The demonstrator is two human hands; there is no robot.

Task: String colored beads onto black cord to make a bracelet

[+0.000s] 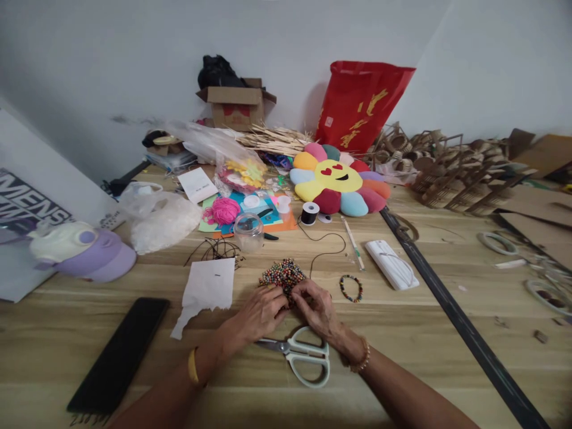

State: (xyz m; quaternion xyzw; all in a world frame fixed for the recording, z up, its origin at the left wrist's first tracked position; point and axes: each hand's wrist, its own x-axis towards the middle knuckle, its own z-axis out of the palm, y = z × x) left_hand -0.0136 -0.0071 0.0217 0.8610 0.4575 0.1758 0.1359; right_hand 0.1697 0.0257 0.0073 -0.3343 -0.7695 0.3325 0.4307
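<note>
Multicoloured beads point(282, 274) — partly hidden by fingers point(277, 302).

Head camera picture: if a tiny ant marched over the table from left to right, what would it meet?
Purple cap → torn white paper → bead pile → bead bracelet → white block-shaped thing → upper pale ring.

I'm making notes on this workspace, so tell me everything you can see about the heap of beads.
The heap of beads is a loose mound of small, round, glossy-looking beads in mixed colours, including reds, greens, oranges and dark ones; wood or plastic, I can't tell. It sits on the wood-grain tabletop, beyond the scissors. The left hand and right hand are at its near edge, hiding part of it.
</note>
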